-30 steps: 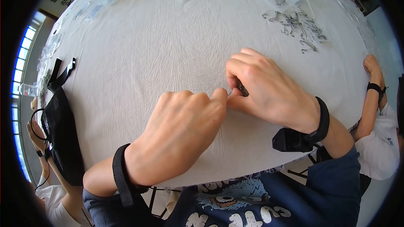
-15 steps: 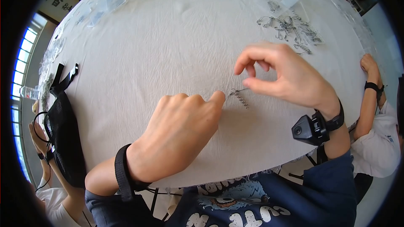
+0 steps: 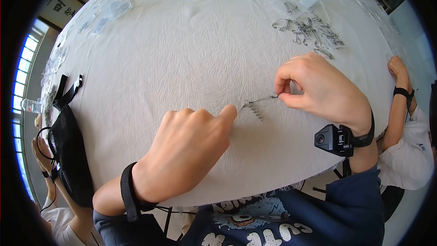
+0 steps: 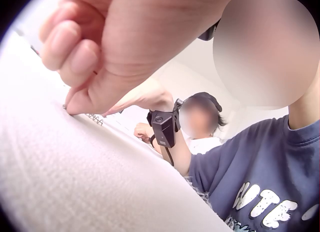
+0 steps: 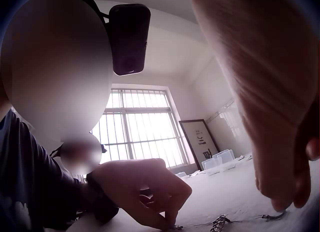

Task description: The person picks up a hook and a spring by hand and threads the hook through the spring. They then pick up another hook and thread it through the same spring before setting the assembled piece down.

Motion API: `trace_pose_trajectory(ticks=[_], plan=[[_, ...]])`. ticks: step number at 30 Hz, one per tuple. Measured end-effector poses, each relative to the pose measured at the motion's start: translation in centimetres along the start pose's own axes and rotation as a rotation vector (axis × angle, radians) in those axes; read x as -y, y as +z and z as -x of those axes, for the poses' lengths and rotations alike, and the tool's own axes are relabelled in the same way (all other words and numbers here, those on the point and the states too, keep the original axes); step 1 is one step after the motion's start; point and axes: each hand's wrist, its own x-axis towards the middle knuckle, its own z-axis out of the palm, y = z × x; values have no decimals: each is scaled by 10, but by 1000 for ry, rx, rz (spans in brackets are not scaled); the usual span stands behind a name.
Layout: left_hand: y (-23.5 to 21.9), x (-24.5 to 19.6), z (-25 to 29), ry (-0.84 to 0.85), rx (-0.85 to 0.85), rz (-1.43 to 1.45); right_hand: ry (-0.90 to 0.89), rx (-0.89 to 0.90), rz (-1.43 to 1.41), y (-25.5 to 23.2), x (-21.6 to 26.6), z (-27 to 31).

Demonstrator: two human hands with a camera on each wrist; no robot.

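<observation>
A thin dark wire fishing rig (image 3: pixel 265 98) stretches between my two hands, low over the white cloth. Its small metal coil spring (image 3: pixel 256 112) hangs off near the left hand; the right wrist view shows the coil (image 5: pixel 219 223) close up. My left hand (image 3: pixel 189 148) pinches one end between thumb and forefinger, the other fingers curled. The left wrist view has that hand (image 4: pixel 135 37) with a tiny metal end at the thumb tip. At the other end, my right hand (image 3: pixel 323 84) pinches the wire between thumb and fingertips.
A pile of similar wire hooks with coils (image 3: pixel 307 32) lies on clear plastic packets at the back right. Clear plastic boxes (image 3: pixel 111 13) lie at the back left. A black mesh bag (image 3: pixel 68 150) lies along the left edge. Another person's hand (image 3: pixel 398 67) rests at the right edge.
The right hand let go beside the left hand, lifted with its fingers spread, then moved right and pinched the far end. The coil came into view; the left hand shifted slightly left and down.
</observation>
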Motion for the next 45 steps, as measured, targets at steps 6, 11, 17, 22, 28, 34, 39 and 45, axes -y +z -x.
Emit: trace_pose_trajectory(ticks=[6,11,17,22,28,34,39,45], plan=[[0,-1,0,-32,-13,4,-34,-48,44,10,-1,-1],[-2,-3,0,-52,-75,91,-131,-153,82,18,-3,2],[-12,6,-19,-36,-185,306,-189,-269,29,22,-4,6],[-6,11,-40,73,-166,274,-207,-289,13,23,-4,6],[0,15,-59,82,-43,333,-162,-275,27,22,3,9],[-4,13,-69,3,53,372,-193,-325,29,27,4,10],[-4,6,-71,-8,69,304,-160,-272,66,26,7,9],[0,11,-71,108,44,310,-154,-254,42,24,9,9]])
